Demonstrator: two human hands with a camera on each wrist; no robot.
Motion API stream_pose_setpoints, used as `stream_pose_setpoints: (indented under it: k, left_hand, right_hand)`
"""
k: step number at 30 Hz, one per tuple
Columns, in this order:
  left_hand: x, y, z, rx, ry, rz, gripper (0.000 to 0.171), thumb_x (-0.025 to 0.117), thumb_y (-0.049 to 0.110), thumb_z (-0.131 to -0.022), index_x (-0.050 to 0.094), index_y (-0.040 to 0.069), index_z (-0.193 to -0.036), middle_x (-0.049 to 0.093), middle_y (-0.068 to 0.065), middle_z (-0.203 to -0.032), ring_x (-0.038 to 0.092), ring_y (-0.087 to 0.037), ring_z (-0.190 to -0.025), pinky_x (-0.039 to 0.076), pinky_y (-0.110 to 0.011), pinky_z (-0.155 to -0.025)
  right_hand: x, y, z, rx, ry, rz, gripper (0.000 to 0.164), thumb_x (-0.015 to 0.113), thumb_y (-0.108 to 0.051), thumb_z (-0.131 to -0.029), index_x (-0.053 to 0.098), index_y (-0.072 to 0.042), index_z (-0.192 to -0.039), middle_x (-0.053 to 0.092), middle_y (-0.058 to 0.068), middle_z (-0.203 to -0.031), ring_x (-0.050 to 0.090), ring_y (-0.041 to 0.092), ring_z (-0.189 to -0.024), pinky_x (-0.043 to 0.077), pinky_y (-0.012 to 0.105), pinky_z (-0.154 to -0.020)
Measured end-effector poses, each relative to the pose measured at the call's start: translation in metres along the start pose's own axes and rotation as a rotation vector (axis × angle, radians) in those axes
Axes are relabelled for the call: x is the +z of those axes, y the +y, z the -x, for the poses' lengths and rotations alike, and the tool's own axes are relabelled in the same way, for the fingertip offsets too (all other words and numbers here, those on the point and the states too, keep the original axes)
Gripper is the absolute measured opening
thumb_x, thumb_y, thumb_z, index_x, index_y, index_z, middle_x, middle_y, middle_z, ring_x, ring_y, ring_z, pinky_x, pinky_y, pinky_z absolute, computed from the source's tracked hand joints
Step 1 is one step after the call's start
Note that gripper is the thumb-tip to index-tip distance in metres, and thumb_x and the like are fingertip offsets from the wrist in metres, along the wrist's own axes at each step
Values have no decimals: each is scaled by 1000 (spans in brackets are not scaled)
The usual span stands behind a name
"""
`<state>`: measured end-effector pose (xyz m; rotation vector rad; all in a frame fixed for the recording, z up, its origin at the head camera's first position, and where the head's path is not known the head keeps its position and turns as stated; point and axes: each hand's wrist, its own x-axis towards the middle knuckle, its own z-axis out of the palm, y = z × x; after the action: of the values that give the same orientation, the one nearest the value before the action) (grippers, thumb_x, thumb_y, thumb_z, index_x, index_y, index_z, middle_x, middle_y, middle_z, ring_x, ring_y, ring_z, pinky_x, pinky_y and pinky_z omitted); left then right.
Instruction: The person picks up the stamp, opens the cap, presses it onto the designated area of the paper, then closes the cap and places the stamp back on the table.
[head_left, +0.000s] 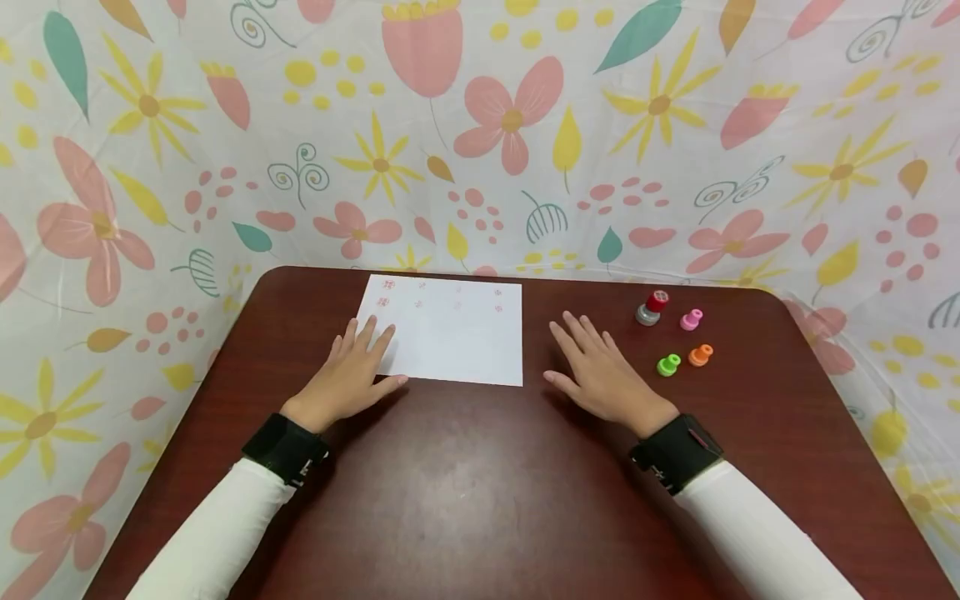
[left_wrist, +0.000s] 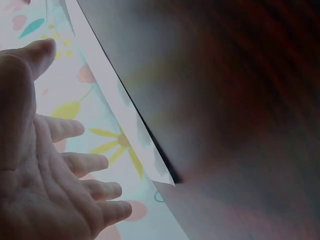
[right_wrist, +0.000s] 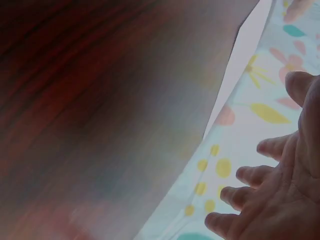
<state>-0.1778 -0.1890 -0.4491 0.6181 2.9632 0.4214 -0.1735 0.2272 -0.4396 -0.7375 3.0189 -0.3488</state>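
A white sheet of paper (head_left: 459,346) lies at the back of the table, with two rows of small reddish prints (head_left: 383,302) along its top. My left hand (head_left: 347,375) is palm down with fingers spread, its fingertips overlapping the sheet's lower left corner in the head view. To the right of the sheet, my right hand (head_left: 606,377) is held with straight fingers above the bare wood. Both palms show no object in the wrist views. Nearest the right hand are a green stamp (head_left: 668,365), an orange stamp (head_left: 701,355), a pink stamp (head_left: 692,320) and a larger red-and-grey stamp (head_left: 652,307).
The dark reddish-brown table (head_left: 465,500) has rounded back corners. A white cloth with flowers and leaves (head_left: 480,167) hangs behind it and along both sides. Black bands (head_left: 678,452) are strapped on both wrists over white sleeves.
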Motion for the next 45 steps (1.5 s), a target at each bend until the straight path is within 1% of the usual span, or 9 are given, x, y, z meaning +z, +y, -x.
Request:
stream_pose_setpoints:
  k: [4, 9, 12, 18, 24, 30, 32, 39, 45]
  left_hand:
    - [-1, -7, -4, -25, -28, 7, 89, 62, 54, -100, 26, 4, -163, 16, -31, -168, 10, -59, -153, 22, -77, -116]
    - [-2, -18, -8, -60, -66, 30, 92, 69, 49, -97, 27, 1, -162, 16, -35, -166, 13, -63, -151, 26, -79, -113]
    - [-3, -23, -9, -76, -87, 56, 94, 74, 46, -95, 27, 0, -162, 16, -36, -165, 13, -65, -149, 26, -79, -112]
    - [-3, -29, -13, -83, -112, 96, 95, 76, 44, -94, 27, -2, -161, 14, -37, -164, 12, -69, -146, 27, -80, -111]
    - [-2, -30, -15, -70, -122, 106, 92, 74, 44, -95, 30, -6, -159, 16, -40, -162, 13, -69, -146, 25, -75, -116]
    - [-2, -27, -18, -26, -91, 66, 78, 72, 34, -98, 38, -11, -152, 26, -42, -158, 22, -57, -150, 17, -68, -123]
    - [-3, -26, -19, -19, -85, 60, 75, 72, 32, -98, 40, -11, -151, 28, -43, -157, 24, -55, -151, 17, -67, -124]
    - [-3, -22, -19, 2, -61, 53, 73, 74, 29, -97, 43, -13, -147, 33, -45, -153, 28, -56, -148, 25, -65, -122]
    - [-1, -18, -19, -13, -72, 77, 74, 74, 29, -97, 42, -14, -148, 28, -46, -154, 26, -61, -147, 34, -64, -118]
  right_hand:
    - [3, -12, -14, -52, -20, -14, 81, 62, -48, -101, 30, -7, -162, 23, 21, -170, 22, 47, -155, 25, 72, -119]
    - [7, -28, -34, -95, -99, -17, 80, 60, -50, -101, 29, -10, -163, 21, 19, -171, 22, 45, -156, 24, 71, -120]
    - [11, -36, -44, -124, -130, -6, 80, 60, -50, -102, 29, -10, -163, 22, 20, -170, 23, 46, -156, 26, 71, -119]
    - [16, -46, -55, -141, -189, -24, 81, 58, -51, -103, 25, -12, -165, 18, 20, -171, 19, 46, -157, 25, 70, -120]
    - [19, -47, -58, -145, -239, -14, 81, 58, -51, -103, 25, -11, -165, 17, 20, -172, 18, 45, -157, 27, 67, -121]
    - [19, -47, -59, -155, -266, -5, 79, 59, -49, -104, 29, -7, -163, 20, 22, -170, 21, 47, -156, 32, 63, -120]
    - [18, -46, -58, -166, -269, 0, 77, 60, -47, -104, 31, -5, -162, 22, 24, -169, 23, 48, -155, 34, 62, -119]
    - [17, -42, -55, -199, -250, -25, 70, 63, -36, -104, 36, -2, -159, 25, 27, -167, 24, 51, -153, 37, 56, -119]
    - [17, -38, -51, -224, -223, -33, 68, 65, -31, -103, 39, 1, -156, 29, 29, -164, 28, 52, -151, 39, 53, -118]
